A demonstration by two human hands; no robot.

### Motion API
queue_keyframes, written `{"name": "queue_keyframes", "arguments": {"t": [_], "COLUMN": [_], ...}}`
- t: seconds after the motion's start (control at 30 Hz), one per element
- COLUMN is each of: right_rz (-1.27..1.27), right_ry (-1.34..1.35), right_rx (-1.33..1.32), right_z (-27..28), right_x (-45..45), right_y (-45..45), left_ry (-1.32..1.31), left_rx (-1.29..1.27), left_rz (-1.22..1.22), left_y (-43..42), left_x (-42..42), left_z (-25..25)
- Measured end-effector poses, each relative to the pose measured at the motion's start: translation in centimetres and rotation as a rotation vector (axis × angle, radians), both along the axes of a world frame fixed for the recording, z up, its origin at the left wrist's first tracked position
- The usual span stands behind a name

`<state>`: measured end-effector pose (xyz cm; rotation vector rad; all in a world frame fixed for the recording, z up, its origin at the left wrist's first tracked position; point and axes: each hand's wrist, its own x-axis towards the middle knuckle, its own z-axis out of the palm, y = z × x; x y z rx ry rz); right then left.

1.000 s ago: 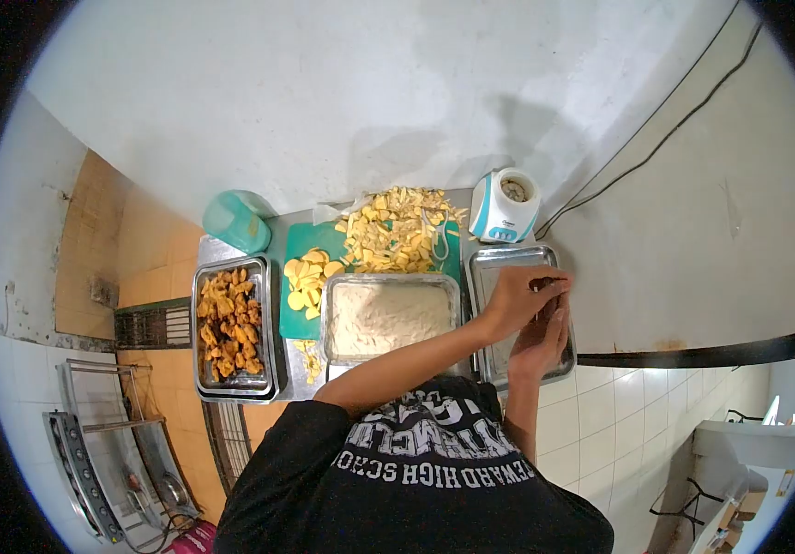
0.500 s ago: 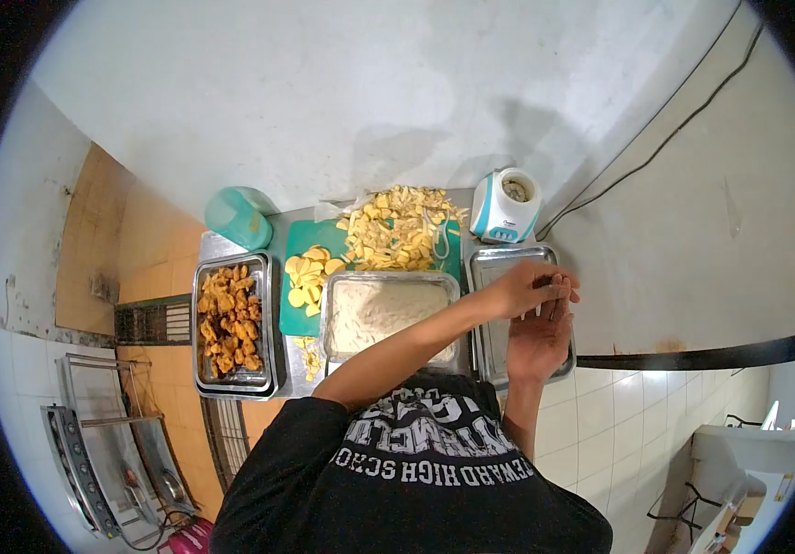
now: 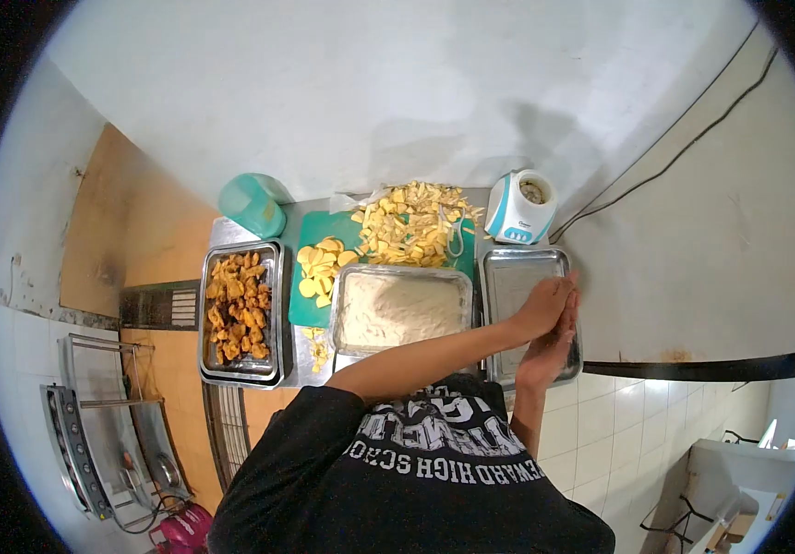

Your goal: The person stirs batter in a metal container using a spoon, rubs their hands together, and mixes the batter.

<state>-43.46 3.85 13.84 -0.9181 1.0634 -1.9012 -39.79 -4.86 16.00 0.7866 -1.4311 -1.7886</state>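
Metal tray (image 3: 513, 279) is set at the right edge of the surface (image 3: 300, 362), under the left hand (image 3: 545, 307) and the right hand (image 3: 547, 352), presumably so that anything dropped is caught. The hands are pressed together, left laid over right; whether anything is held between them cannot be told. A pan (image 3: 402, 270) of pale mixture (image 3: 399, 312) is placed alongside, seemingly for easy reach, while browned pieces (image 3: 239, 300) are set apart at the left edge.

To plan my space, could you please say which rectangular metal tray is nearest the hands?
The rightmost rectangular silver tray: both hands overlap it in view, unlike silver trays of browned pieces and pale batter.
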Motion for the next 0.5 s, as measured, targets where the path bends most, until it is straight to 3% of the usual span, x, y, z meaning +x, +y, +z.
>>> {"name": "queue_keyframes", "arguments": {"t": [0.13,0.2,0.33,0.5], "right_rz": [-0.043,-0.160,-0.019,0.032], "right_ry": [0.031,-0.189,-0.211,-0.214], "right_rx": [0.054,0.116,-0.007,0.027], "right_z": [0.4,1.5,1.2,0.5], "right_x": [-0.2,0.2,-0.7,-0.2], "right_y": [0.4,0.5,0.3,-0.2], "left_ry": [0.126,0.210,0.222,0.192], "left_rx": [-0.121,-0.262,-0.023,0.164], "left_rz": [-0.006,0.121,-0.044,0.009], "left_y": [2.1,2.9,2.0,0.5], "left_x": [-0.7,-1.6,-0.6,-0.9], "left_z": [-0.5,-0.8,0.9,0.6]}}
